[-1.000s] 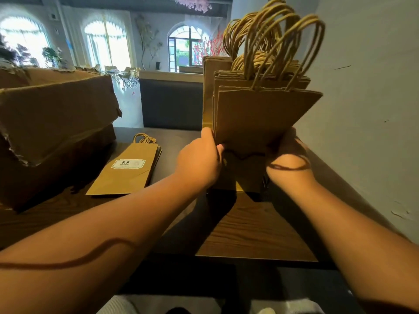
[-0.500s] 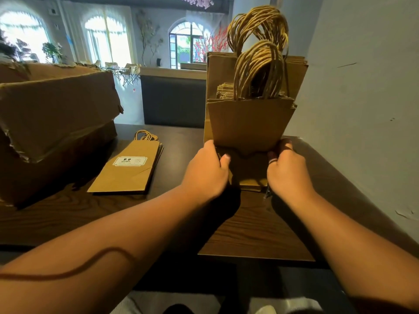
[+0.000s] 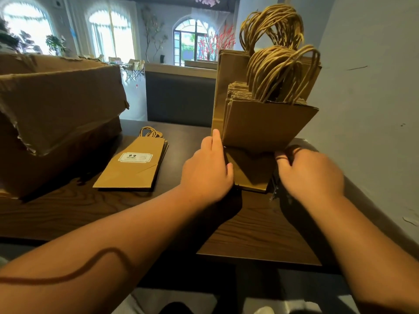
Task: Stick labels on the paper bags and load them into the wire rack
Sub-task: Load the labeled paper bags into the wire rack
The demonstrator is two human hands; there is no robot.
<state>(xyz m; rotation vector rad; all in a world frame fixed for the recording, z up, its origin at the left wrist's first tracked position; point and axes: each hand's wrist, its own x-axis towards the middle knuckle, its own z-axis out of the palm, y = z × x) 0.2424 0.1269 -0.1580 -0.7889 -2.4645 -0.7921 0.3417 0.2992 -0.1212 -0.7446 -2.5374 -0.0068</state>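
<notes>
1. Since a moment ago, your bundle of upright paper bags (image 3: 267, 125) has dropped lower and straightened, its handles no longer fanned toward you.
2. Your left hand (image 3: 207, 168) presses straight fingers against the bundle's left edge; your right hand (image 3: 310, 172) curls at its lower right, though what it pinches is unclear.
3. The bundle stands at the far right of the desk (image 3: 260, 234), by the wall; the wire rack (image 3: 275, 191) shows only as a glint of metal under it.
4. You seem to be seating the bags. Next, square the bottoms and release gently.
5. One labelled bag stack (image 3: 133, 166) lies flat to the left, near the cardboard box (image 3: 56, 109).
</notes>
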